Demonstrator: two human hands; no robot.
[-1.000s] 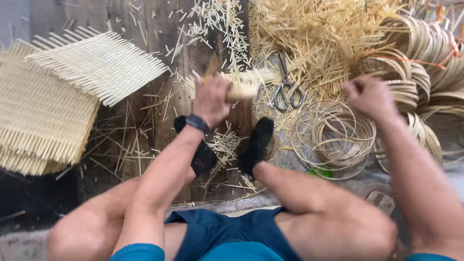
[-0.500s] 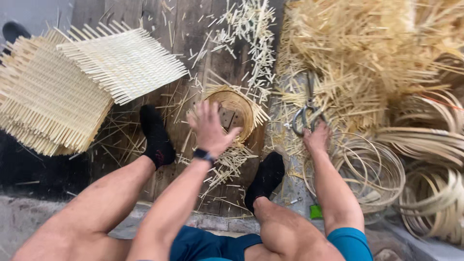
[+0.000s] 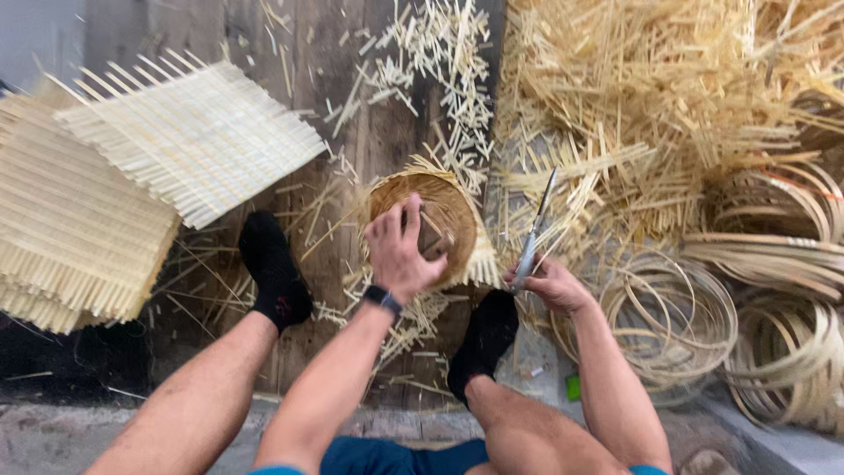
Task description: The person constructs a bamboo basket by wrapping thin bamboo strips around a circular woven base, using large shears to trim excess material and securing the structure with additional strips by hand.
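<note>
A small round woven bamboo basket [image 3: 444,207] with loose strip ends around its rim lies on the wooden floor between my feet. My left hand [image 3: 400,251] grips the basket's near rim, fingers reaching into its bowl. A dark watch sits on that wrist. My right hand [image 3: 549,281] holds a pair of metal scissors [image 3: 534,230], blades pointing up and away, just right of the basket.
Flat woven bamboo mats [image 3: 189,132] are stacked at the left. Cut bamboo strips [image 3: 633,97] are heaped at the top right. Coiled bamboo hoops [image 3: 765,264] lie at the right. My black-socked feet [image 3: 272,268] rest on the plank floor [image 3: 255,35].
My right hand has closed on the scissors and lifted them from the floor. My left hand has gone from hovering spread over the basket to gripping its rim.
</note>
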